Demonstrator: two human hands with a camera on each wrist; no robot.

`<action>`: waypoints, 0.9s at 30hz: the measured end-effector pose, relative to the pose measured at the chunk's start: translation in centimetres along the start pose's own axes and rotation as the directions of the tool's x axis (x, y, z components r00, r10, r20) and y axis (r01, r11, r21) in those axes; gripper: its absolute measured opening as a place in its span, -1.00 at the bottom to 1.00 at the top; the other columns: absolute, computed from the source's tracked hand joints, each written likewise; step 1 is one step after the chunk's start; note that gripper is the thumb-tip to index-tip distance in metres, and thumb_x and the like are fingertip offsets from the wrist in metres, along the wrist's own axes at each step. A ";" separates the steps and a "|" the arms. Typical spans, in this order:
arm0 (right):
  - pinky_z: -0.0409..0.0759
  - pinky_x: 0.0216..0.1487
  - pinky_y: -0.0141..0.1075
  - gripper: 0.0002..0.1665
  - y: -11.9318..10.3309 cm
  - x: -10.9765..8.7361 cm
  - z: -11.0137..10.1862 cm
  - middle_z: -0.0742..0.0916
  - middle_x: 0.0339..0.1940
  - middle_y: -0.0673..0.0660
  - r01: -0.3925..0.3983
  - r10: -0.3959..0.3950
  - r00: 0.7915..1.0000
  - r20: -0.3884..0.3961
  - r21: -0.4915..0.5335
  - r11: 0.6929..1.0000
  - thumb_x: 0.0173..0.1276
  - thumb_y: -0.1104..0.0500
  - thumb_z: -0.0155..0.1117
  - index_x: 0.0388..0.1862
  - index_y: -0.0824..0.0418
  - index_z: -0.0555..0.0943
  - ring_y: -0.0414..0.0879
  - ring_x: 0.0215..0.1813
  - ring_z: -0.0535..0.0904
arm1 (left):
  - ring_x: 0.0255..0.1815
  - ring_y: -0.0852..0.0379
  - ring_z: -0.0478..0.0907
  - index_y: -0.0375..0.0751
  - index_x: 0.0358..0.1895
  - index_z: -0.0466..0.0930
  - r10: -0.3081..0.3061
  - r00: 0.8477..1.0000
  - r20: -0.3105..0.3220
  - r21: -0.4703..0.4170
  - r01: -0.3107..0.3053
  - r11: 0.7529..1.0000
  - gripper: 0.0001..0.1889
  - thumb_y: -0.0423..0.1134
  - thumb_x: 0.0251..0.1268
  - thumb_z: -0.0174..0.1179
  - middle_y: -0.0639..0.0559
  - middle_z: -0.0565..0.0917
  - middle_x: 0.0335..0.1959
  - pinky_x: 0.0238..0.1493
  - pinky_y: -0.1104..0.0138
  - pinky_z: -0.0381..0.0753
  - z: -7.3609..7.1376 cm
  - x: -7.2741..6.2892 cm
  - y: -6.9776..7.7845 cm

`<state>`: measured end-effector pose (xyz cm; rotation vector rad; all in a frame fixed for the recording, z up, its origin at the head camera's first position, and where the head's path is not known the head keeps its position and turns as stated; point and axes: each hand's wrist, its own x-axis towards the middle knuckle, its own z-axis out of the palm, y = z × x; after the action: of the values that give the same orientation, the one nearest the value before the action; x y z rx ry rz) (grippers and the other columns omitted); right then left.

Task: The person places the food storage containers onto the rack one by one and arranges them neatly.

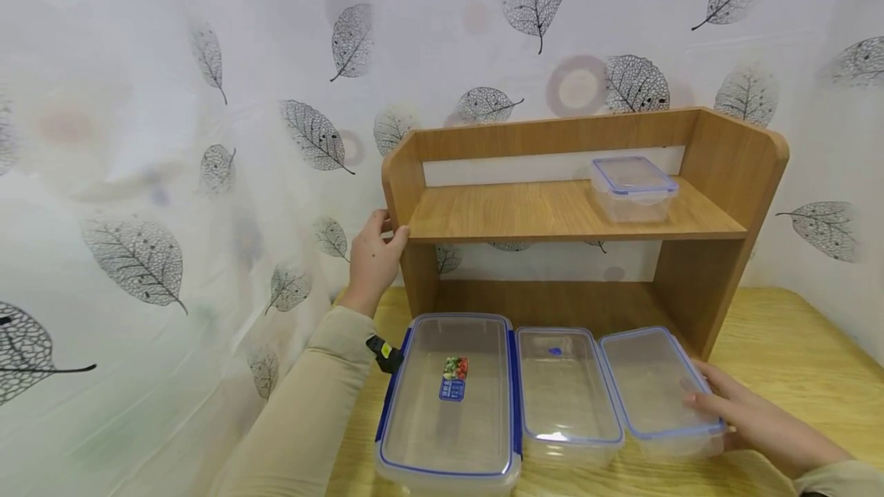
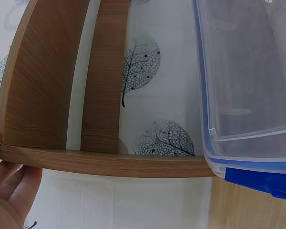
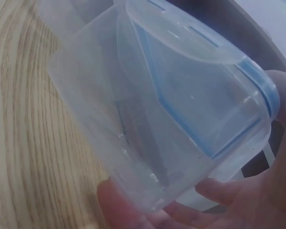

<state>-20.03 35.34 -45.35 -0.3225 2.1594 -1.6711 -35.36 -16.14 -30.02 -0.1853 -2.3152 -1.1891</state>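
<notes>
"Reading the head view as a dial, what does each grip hold?"

"Left grip (image 1: 375, 261), toward eight o'clock, pinches the side panel of the wooden shelf (image 1: 511, 207), presumably to steady it. Right grip (image 1: 763, 416), at four o'clock, pinches the right-hand box (image 1: 659, 378): thumb on the lid, fingers at the base corner. That hold probably suits slick plastic."

"Position of that box?"

"Four o'clock, just beside the middle box (image 1: 562, 390) at five; the large box (image 1: 476, 347) lies at six. Judged lined up for easy handling. A small box (image 1: 631, 189) stands on the upper board, near three."

"Limits of inspection?"

"Some left fingers are lost behind the panel. The frame crops the large box's near end. The right-wrist view is hazy; whether the held box bears fully on the counter (image 1: 794, 340), I cannot tell."
</notes>
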 end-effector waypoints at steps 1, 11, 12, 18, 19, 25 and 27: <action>0.71 -0.11 0.06 -0.33 -0.2 0.0 0.0 0.51 0.24 0.25 -0.012 0.012 1.000 0.002 -0.011 1.000 0.68 0.11 -0.16 0.59 -0.37 -0.07 0.06 0.03 0.64 | 0.11 -0.18 0.64 -0.10 0.30 0.48 -0.001 1.000 0.001 0.000 0.001 1.000 -0.57 -0.01 0.51 0.15 -0.18 0.60 0.24 0.04 0.04 0.71 0.0 0.0 0.0; 0.63 -0.08 -0.04 -0.18 -1.1 -0.4 -0.2 0.25 0.47 0.52 -0.051 0.047 0.998 -0.036 -0.125 0.991 0.70 0.03 -0.23 0.62 0.38 -0.32 -0.36 0.09 0.51 | 0.10 -0.18 0.65 -0.10 0.30 0.48 0.004 1.000 0.001 0.000 -0.004 1.000 -0.57 -0.01 0.51 0.14 -0.18 0.60 0.25 0.03 0.04 0.71 0.0 0.0 0.1; 0.62 -0.08 -0.05 -0.19 -1.0 -0.4 -0.2 0.23 0.48 0.52 -0.051 0.047 0.998 -0.037 -0.124 0.991 0.70 0.02 -0.24 0.62 0.37 -0.31 -0.40 0.09 0.48 | 0.10 -0.18 0.65 -0.10 0.30 0.48 0.005 1.000 0.000 0.000 -0.005 1.000 -0.57 -0.01 0.51 0.14 -0.18 0.60 0.25 0.03 0.03 0.71 0.0 0.0 0.1; 0.60 -0.08 -0.06 -0.20 -1.0 -0.5 -0.3 0.15 0.50 0.55 -0.050 0.044 0.998 -0.047 -0.127 0.991 0.70 0.02 -0.26 0.63 0.37 -0.29 -0.43 0.09 0.45 | 0.12 -0.18 0.64 -0.10 0.30 0.48 0.000 1.000 0.001 0.006 0.000 1.000 -0.58 -0.01 0.51 0.14 -0.18 0.60 0.24 0.04 0.04 0.71 0.1 0.0 0.2; 0.59 -0.07 -0.06 -0.20 -1.0 -0.5 -0.3 0.13 0.51 0.55 -0.055 0.048 0.997 -0.052 -0.127 0.990 0.70 0.01 -0.26 0.63 0.37 -0.29 -0.43 0.09 0.44 | 0.12 -0.18 0.64 -0.10 0.29 0.48 0.000 1.000 0.000 0.005 0.000 1.000 -0.58 -0.01 0.51 0.14 -0.18 0.60 0.24 0.04 0.04 0.71 0.1 -0.1 0.2; 0.59 -0.05 -0.03 -0.18 -1.4 -0.6 -0.4 0.10 0.50 0.56 -0.086 0.078 0.993 -0.088 -0.101 0.991 0.70 -0.03 -0.23 0.62 0.39 -0.27 -0.22 0.11 0.50 | 0.10 -0.16 0.65 -0.10 0.29 0.50 0.013 1.000 -0.007 0.001 -0.013 1.000 -0.59 -0.03 0.51 0.15 -0.18 0.61 0.22 0.02 0.04 0.72 0.1 -0.1 0.0; 0.61 -0.05 -0.04 -0.19 -1.5 -0.6 -0.6 0.24 0.45 0.48 -0.076 0.067 0.993 -0.094 -0.094 0.993 0.70 -0.02 -0.23 0.62 0.38 -0.24 -0.14 0.10 0.54 | 0.10 -0.15 0.66 -0.10 0.28 0.50 0.019 1.000 -0.009 0.002 -0.019 1.000 -0.59 -0.02 0.51 0.15 -0.18 0.62 0.21 0.01 0.05 0.72 0.1 -0.1 -0.1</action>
<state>-19.79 35.69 -43.72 -0.1966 2.2958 -1.5732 -35.31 -16.07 -30.18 -0.2001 -2.3024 -1.1757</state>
